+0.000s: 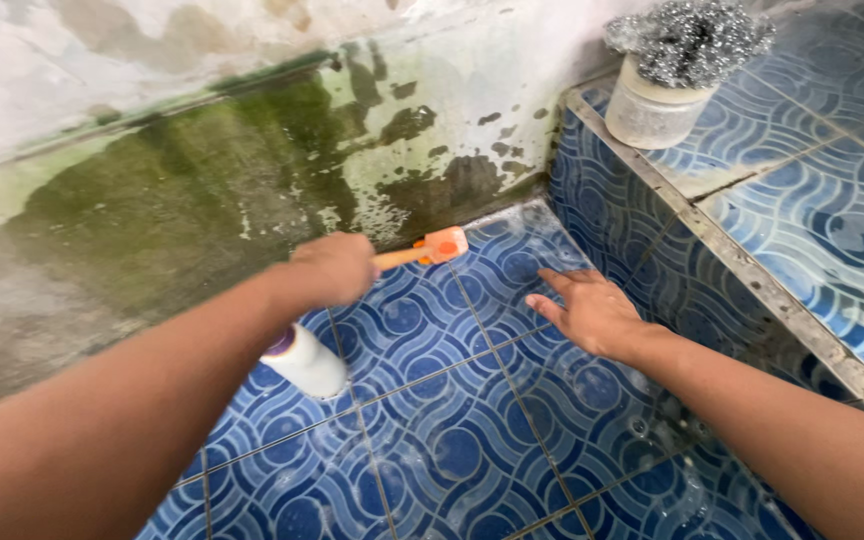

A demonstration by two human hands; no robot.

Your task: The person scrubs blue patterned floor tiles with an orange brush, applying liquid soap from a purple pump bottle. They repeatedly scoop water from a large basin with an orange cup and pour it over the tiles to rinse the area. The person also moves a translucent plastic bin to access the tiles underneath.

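My left hand is closed around the handle of an orange scrub brush, whose head rests on the wet blue patterned floor tiles at the foot of the stained wall. My right hand lies flat on the tiles just right of the brush, fingers spread and holding nothing. A white bottle with a purple top stands on the floor under my left forearm.
The wall is covered with green and dark mould. A raised blue tiled ledge runs along the right, with a translucent plastic jar topped by a steel wool scourer on it.
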